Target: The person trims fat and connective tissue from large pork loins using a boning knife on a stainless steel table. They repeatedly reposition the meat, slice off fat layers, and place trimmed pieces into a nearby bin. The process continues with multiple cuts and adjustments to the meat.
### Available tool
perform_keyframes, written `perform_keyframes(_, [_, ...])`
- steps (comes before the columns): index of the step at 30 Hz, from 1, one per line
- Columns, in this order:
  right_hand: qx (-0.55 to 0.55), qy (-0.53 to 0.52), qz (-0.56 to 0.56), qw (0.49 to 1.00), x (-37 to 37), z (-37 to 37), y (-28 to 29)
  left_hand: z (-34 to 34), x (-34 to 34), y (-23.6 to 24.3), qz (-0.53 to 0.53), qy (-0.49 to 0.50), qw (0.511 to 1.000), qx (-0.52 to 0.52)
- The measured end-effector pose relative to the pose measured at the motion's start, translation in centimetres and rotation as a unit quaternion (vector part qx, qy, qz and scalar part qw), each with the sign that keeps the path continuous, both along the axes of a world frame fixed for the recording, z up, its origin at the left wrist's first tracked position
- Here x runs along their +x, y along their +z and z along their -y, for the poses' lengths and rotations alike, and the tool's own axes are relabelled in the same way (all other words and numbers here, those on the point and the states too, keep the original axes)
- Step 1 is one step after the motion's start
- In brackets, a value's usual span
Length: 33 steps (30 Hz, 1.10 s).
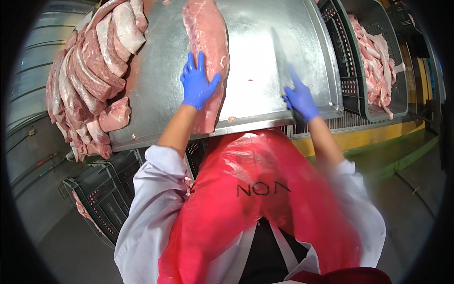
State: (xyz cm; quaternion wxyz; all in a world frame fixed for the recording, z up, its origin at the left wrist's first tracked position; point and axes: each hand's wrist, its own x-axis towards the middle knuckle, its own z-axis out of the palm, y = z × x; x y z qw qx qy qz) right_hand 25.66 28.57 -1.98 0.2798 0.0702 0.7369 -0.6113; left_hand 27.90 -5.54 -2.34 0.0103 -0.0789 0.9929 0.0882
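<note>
A long pale-pink pork loin (220, 45) lies lengthwise on a metal worktable (255, 102), its near end close to the front edge. My left hand (198, 85), in a blue glove, rests flat on the loin with its fingers spread. To the right of the meat and apart from it, my right hand (301, 98), also gloved in blue, is closed round a knife (280, 52). The blade, smeared by motion, points away from me over bare metal. Part of a dark handle shows below the hand.
Several cut loins (78, 78) are heaped along the table's left side. A dark crate (399, 90) of pale trimmings stands beyond the right edge. Below the table at left sits another crate (106, 203) with meat in it. Small scraps dot the metal near the front edge.
</note>
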Motion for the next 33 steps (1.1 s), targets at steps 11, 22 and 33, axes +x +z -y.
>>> perform_keyframes(11, [0.221, 0.218, -0.154, 0.938, -13.8, 19.3, -0.9, 0.7, -4.0, -3.8, -0.12, -0.095, 0.987, 0.051])
perform_keyframes(22, [0.275, 0.237, -0.159, 0.918, -5.7, 18.4, 1.2, 0.5, -3.6, -4.0, -0.142, -0.088, 0.984, 0.063])
perform_keyframes(33, [0.263, 0.198, -0.186, 0.926, -2.1, 14.1, 0.2, 3.3, -3.2, -5.1, -0.143, -0.057, 0.98, 0.124])
